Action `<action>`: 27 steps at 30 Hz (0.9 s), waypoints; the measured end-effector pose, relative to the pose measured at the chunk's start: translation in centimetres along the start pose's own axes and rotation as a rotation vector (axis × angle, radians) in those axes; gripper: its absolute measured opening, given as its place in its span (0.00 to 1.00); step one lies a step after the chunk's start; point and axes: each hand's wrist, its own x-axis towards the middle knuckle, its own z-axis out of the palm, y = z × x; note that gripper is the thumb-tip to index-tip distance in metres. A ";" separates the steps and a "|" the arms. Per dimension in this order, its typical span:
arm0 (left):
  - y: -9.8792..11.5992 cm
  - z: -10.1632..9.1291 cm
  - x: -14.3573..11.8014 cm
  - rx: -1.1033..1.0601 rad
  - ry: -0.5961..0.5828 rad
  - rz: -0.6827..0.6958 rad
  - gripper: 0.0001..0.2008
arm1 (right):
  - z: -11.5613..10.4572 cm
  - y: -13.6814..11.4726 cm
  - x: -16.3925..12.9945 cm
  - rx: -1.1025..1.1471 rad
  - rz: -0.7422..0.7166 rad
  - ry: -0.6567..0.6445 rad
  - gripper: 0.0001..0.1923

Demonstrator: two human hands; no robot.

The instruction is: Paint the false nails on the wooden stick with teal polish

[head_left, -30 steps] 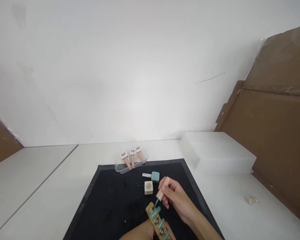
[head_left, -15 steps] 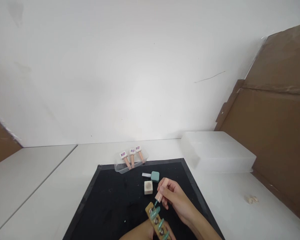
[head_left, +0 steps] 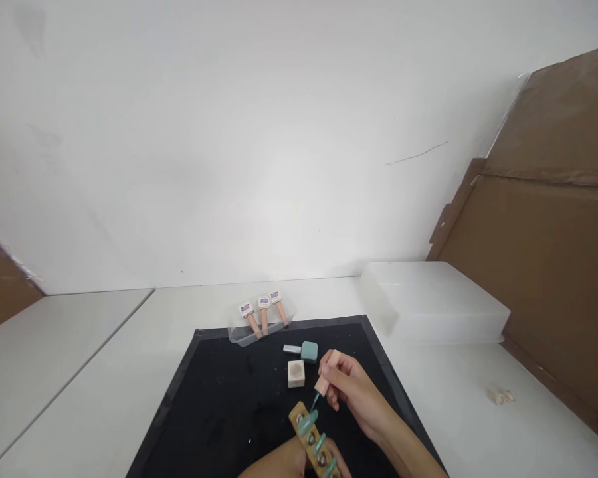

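Observation:
My right hand (head_left: 346,384) is closed around the pink cap of a nail polish brush (head_left: 327,376). The brush's green-coated tip points down at the top end of a wooden nail display stand (head_left: 299,413). Several green false nails (head_left: 307,422) are mounted along the stand on round metal studs. From below, my left hand (head_left: 303,457) holds the stand tilted; its fingers are partly hidden behind the wood. Just beyond stands an open square white bottle (head_left: 296,374). Beside it lies a green bottle (head_left: 309,352) with a silvery cap.
A clear tray (head_left: 244,340) at the mat's back edge holds 3 bottles with pink caps (head_left: 264,313). A translucent plastic box (head_left: 438,305) stands at the right, near a cardboard panel (head_left: 553,265). Small pale curled pieces (head_left: 501,396) lie on the white table. A black mat (head_left: 219,398) lies underneath.
My right hand has moved slightly up and to the right with the brush, drawing its tip back from the end nail. The stand in my left hand has barely moved.

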 end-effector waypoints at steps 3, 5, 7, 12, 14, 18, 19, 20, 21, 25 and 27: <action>-0.1 0.0 0.1 -0.004 0.007 0.001 0.15 | 0.0 0.0 0.0 0.008 0.000 0.012 0.15; 0.0 0.0 0.0 -0.009 0.004 0.000 0.15 | 0.0 0.1 0.1 0.018 0.002 0.015 0.15; 0.1 0.0 0.0 -0.014 0.002 -0.001 0.15 | 0.0 0.3 0.1 0.037 0.007 0.008 0.14; 0.5 0.2 0.1 -0.026 0.016 0.008 0.16 | 0.3 0.8 0.0 0.065 0.013 -0.006 0.14; 0.5 0.3 0.1 -0.038 0.021 0.015 0.17 | 0.5 0.9 -0.1 0.069 0.021 -0.013 0.15; 0.5 0.4 0.2 -0.088 0.021 0.025 0.17 | 0.6 1.0 -0.1 0.084 0.026 -0.022 0.16; 0.5 0.4 0.2 -0.093 0.021 0.027 0.17 | 0.6 1.0 -0.1 0.084 0.026 -0.021 0.16; 0.5 0.4 0.2 -0.091 0.019 0.031 0.17 | 0.6 1.0 -0.1 0.082 0.029 -0.019 0.16; 0.6 0.4 0.2 -0.085 0.017 0.033 0.17 | 0.6 1.0 -0.1 0.077 0.033 -0.017 0.16; 0.5 0.3 0.1 -0.038 0.005 0.024 0.17 | 0.7 0.8 -0.2 0.061 0.050 -0.006 0.16; 0.4 0.2 0.1 -0.019 0.001 0.015 0.16 | 0.7 0.8 -0.2 0.057 0.052 -0.008 0.16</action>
